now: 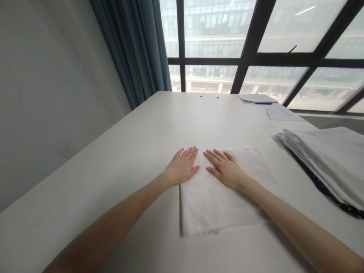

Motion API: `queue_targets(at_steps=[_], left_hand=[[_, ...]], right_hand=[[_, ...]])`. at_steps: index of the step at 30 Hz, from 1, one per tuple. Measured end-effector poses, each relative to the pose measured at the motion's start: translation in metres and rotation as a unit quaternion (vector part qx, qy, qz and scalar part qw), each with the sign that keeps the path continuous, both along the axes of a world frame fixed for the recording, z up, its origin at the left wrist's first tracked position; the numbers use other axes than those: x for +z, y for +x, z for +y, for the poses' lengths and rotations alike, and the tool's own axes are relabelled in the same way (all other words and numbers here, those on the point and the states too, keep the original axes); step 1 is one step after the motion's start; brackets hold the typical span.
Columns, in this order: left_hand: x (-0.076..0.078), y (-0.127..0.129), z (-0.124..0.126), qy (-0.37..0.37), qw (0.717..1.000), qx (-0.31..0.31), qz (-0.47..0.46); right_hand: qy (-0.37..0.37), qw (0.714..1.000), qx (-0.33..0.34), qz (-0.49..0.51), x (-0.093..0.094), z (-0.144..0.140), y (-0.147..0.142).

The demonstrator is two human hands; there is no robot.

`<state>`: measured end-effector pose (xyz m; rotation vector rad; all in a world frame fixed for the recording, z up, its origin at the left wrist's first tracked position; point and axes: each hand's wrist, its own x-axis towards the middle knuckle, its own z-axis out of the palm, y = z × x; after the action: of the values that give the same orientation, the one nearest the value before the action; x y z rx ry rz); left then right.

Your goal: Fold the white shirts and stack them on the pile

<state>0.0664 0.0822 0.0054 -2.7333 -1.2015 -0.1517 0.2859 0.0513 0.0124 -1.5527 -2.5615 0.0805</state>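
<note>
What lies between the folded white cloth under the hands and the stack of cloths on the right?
Only bare table between the folded white cloth and the stack of cloths, in the head view.

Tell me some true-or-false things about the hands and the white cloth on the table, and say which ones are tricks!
1. Both hands lie flat, palms down. True: the left hand and the right hand rest open on the folded white cloth.
2. The right hand holds a blue pen. False: the blue pen lies far off, by the papers near the window.
3. A stack of folded cloths sits to the right. True.
4. The curtain is bright red. False: it is dark blue-grey.
5. The cloth hangs off the table. False: it lies fully on it.
</note>
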Motion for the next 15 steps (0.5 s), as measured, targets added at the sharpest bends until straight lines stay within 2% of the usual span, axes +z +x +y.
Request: queue_targets(at_steps=[15], left_hand=[[0.001,-0.005,-0.005,-0.007,1.000,0.021,0.018]], right_hand=[[-0.013,0.997,-0.069,-0.042,-0.008,0.004,0.050]])
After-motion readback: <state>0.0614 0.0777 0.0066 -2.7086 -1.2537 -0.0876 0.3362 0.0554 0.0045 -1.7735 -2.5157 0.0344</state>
